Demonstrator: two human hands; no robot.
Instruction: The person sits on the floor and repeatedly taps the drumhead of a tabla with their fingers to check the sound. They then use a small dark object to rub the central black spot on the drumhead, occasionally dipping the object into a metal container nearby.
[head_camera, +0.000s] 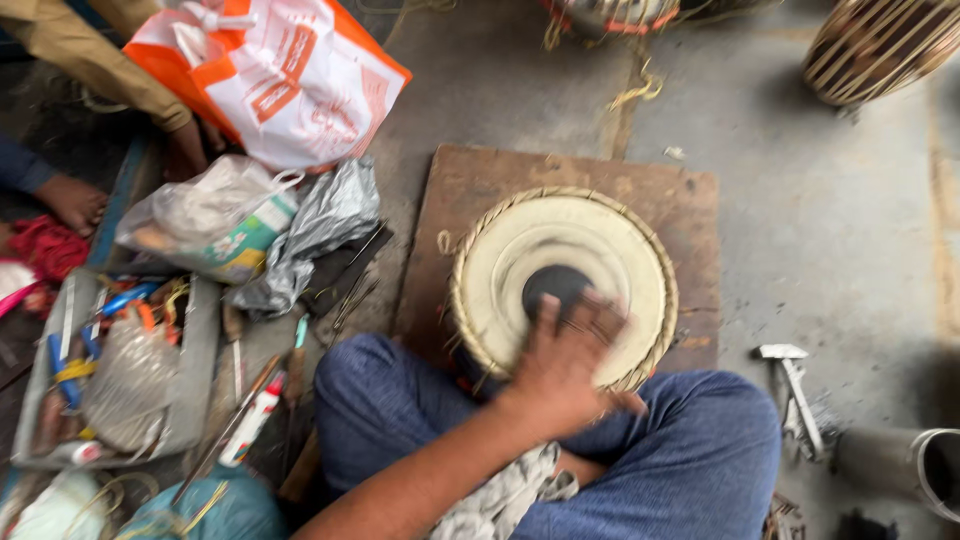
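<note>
A round drum (520, 250) with a cream skin, a black centre patch (553, 283) and a braided rim stands on a brown wooden board (690, 200), just beyond my crossed legs in blue trousers. My left hand (565, 360) reaches in from the lower left. It lies palm down on the near part of the drum skin, fingers spread and blurred by motion, their tips at the black patch. I see nothing in it. A grey-white cloth (500, 500) lies in my lap under the forearm. My right hand is out of view.
At the left are a grey tray of tools (200, 340), plastic bags (210, 215) and an orange and white bag (270, 70). Another person's hands (185, 150) rest there. A small hammer (790, 390) and a metal cylinder (900, 465) lie at the right. More drums (880, 45) stand at the back.
</note>
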